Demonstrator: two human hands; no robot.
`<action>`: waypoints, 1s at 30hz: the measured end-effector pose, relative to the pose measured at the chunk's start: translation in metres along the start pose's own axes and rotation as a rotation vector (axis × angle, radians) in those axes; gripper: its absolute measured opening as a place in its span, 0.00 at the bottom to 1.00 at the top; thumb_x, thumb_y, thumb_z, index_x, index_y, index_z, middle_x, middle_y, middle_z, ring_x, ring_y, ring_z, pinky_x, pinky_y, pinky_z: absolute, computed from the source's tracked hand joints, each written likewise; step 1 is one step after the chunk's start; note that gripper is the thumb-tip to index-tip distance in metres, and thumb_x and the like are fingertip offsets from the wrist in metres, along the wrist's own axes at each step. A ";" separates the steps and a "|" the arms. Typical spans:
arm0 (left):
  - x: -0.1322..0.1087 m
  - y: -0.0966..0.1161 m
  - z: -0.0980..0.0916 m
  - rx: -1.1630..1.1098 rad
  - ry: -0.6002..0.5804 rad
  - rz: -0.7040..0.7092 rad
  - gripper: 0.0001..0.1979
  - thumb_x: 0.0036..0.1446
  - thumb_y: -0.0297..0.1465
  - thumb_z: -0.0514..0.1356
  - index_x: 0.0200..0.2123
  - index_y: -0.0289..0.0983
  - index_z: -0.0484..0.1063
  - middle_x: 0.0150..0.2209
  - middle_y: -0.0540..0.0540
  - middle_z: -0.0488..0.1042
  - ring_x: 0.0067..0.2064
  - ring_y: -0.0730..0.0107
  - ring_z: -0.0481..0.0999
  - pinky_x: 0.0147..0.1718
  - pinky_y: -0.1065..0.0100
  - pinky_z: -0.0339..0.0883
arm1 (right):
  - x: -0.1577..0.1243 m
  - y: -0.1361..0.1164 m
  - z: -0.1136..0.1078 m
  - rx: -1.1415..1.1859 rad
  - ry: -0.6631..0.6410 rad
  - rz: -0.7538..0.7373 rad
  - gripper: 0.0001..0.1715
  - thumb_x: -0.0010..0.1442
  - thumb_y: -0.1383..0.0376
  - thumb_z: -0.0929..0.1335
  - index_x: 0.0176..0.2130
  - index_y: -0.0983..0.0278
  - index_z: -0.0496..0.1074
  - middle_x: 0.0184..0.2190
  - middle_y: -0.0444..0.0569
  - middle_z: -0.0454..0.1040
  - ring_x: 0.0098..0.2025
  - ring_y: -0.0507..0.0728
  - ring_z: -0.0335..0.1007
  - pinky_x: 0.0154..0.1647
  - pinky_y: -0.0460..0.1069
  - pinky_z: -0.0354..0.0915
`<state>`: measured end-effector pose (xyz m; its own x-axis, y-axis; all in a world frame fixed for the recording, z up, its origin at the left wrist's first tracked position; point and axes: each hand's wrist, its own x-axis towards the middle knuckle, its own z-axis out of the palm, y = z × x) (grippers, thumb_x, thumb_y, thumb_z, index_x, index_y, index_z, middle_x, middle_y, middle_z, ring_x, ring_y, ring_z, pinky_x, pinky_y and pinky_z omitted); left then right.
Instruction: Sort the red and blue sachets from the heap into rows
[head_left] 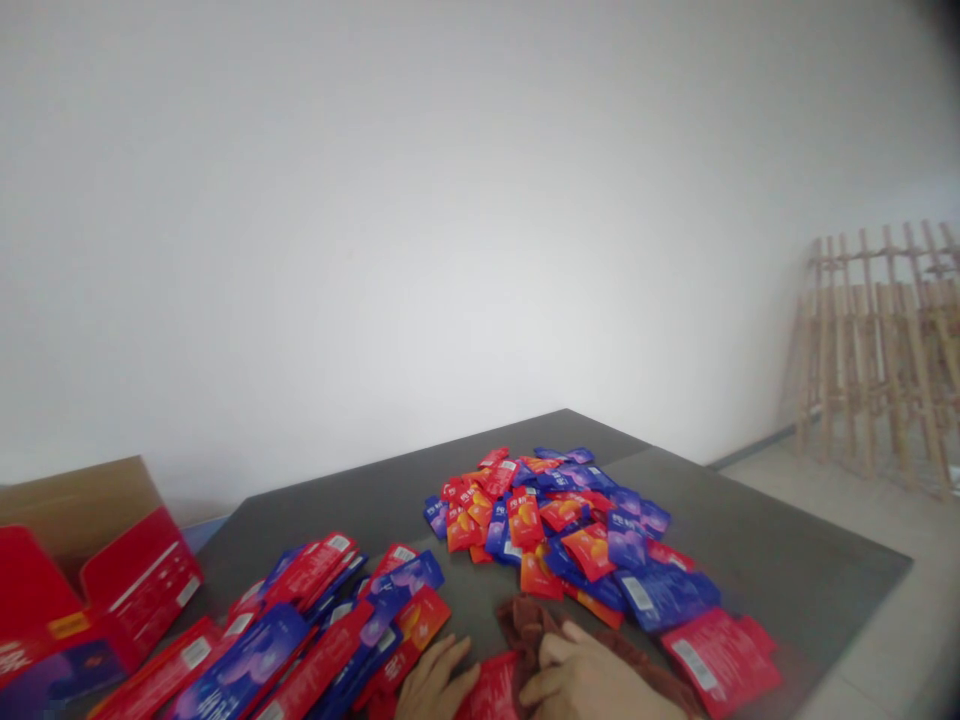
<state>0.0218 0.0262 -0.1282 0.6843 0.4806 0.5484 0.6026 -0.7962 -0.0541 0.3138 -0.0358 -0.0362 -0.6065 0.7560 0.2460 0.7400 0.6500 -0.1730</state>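
Observation:
At the bottom centre my left hand (439,682) lies with its fingers spread beside a red packet (491,688), its fingertips by the packet's left edge. To its right, my right hand (581,672) has its fingers curled round a brown cloth (531,622), which touches the same packet and trails off to the right. Beyond the hands is a heap of red, orange and blue packets (525,515). More long red and blue packets (255,655) overlap in a pile to the left of my left hand.
An open red cardboard box (142,580) with raised flaps stands at the left. The dark grey table (795,545) ends at a corner on the right. A white wall (420,220) rises behind it. Wooden racks (874,350) lean at the far right.

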 end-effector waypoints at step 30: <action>0.004 -0.006 -0.002 0.155 0.031 0.091 0.21 0.61 0.49 0.63 0.53 0.48 0.75 0.49 0.47 0.80 0.49 0.61 0.80 0.45 0.67 0.76 | 0.022 -0.012 -0.007 0.060 -0.051 -0.021 0.19 0.68 0.57 0.68 0.55 0.61 0.69 0.55 0.53 0.70 0.49 0.61 0.71 0.47 0.60 0.71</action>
<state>0.0199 0.0318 -0.1240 0.7276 0.3956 0.5603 0.5963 -0.7687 -0.2315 0.2936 -0.0269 -0.0221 -0.6372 0.7438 0.2018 0.7087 0.6684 -0.2258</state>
